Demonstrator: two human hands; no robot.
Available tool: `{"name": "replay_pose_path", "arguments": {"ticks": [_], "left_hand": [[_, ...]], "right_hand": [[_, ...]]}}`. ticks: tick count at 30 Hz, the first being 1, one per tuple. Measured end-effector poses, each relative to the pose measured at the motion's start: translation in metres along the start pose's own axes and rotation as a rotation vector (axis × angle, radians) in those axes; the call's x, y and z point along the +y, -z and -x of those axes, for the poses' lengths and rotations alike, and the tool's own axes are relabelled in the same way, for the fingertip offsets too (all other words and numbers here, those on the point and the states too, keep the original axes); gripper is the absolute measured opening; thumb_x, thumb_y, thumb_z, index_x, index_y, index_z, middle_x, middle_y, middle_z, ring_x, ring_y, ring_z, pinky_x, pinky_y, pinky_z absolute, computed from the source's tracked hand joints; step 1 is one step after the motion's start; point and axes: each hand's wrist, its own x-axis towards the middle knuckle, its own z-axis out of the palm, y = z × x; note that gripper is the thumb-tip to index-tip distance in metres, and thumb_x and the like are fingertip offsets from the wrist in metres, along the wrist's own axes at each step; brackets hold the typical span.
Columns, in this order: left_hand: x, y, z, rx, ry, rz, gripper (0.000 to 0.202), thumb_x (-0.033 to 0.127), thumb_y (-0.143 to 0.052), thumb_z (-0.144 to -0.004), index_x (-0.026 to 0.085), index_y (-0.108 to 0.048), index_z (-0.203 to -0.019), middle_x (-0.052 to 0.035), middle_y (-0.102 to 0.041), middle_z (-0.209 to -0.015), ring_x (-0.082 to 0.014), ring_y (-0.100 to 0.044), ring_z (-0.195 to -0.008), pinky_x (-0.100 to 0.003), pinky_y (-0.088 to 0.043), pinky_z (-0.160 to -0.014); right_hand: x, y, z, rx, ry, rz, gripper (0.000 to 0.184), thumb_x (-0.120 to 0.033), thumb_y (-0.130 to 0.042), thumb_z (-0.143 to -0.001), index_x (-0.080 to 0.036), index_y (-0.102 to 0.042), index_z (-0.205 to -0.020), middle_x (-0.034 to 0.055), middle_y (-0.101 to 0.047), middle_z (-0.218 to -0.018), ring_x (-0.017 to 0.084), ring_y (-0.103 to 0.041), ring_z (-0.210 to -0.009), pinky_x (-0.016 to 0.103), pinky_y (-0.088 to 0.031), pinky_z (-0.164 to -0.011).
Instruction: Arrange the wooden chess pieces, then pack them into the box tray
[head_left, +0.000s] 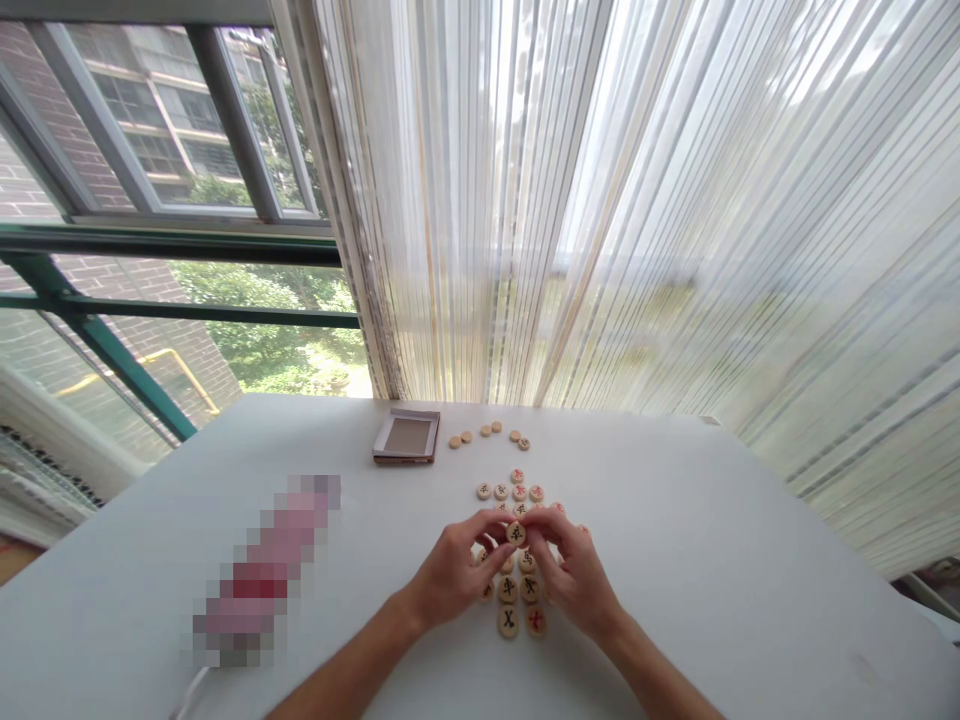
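Note:
Between the fingertips of both hands is a round wooden Chinese chess piece with a black character facing me. My left hand pinches it from the left, and my right hand grips its right side. Beneath and around the hands lie several more pieces with black or red characters, such as a black-marked piece and a red-marked piece at the near end. A red-marked piece lies at the far end of this group. My hands hide some of the pieces in the middle.
A shallow open box sits at the back of the white table. Right of it, several pieces form a loose row, including a blank-topped piece. A pixelated pink object with a white cord lies left. String curtains hang behind.

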Motion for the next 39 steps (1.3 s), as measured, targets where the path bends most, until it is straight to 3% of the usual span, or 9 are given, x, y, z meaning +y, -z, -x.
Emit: {"name": "replay_pose_path", "arguments": {"ticks": [11,19,25,30,39], "left_hand": [[-0.003,0.001,0.000,-0.004,0.149,0.149,0.037,0.037,-0.059,-0.091,0.019,-0.058,-0.123,-0.0090,-0.071,-0.103,-0.0192,-0.068,-0.083,-0.027,-0.054,-0.069],[-0.009,-0.002,-0.002,-0.030,0.185,0.373,0.031,0.037,-0.063,-0.089,0.015,-0.060,-0.111,-0.0075,-0.072,-0.087,-0.0177,-0.068,-0.078,-0.026,-0.053,-0.069],[-0.011,-0.004,-0.002,0.014,0.212,0.359,0.027,0.034,-0.073,-0.081,0.015,-0.061,-0.096,-0.0046,-0.072,-0.075,-0.0163,-0.068,-0.068,-0.023,-0.050,-0.062],[-0.009,-0.004,-0.002,0.063,0.204,0.311,0.024,0.036,-0.070,-0.083,0.014,-0.062,-0.090,-0.0071,-0.074,-0.080,-0.0189,-0.070,-0.072,-0.026,-0.053,-0.065],[-0.006,0.000,-0.004,0.050,0.174,0.297,0.030,0.040,-0.057,-0.092,0.013,-0.067,-0.100,-0.0066,-0.072,-0.082,-0.0168,-0.068,-0.070,-0.025,-0.053,-0.065]], "right_hand": [[0.001,-0.002,0.001,-0.013,0.043,-0.017,0.015,-0.024,-0.056,-0.094,-0.024,-0.060,-0.108,0.0049,-0.066,-0.096,0.020,-0.065,-0.088,0.032,-0.054,-0.079],[0.001,-0.003,0.001,-0.037,0.113,0.010,0.019,-0.023,-0.061,-0.090,-0.025,-0.061,-0.109,0.0033,-0.068,-0.095,0.017,-0.065,-0.079,0.029,-0.054,-0.073],[0.005,-0.005,0.005,-0.021,0.182,0.148,0.018,-0.019,-0.063,-0.088,-0.026,-0.062,-0.105,0.0011,-0.068,-0.092,0.016,-0.063,-0.078,0.028,-0.051,-0.074],[0.007,-0.005,0.006,-0.045,0.181,0.172,0.018,-0.018,-0.065,-0.086,-0.025,-0.062,-0.103,0.0007,-0.068,-0.090,0.016,-0.062,-0.079,0.028,-0.049,-0.076],[0.008,-0.004,0.004,-0.019,0.140,0.118,0.023,-0.018,-0.063,-0.087,-0.025,-0.062,-0.109,0.0021,-0.068,-0.096,0.016,-0.063,-0.081,0.029,-0.052,-0.076]]}}
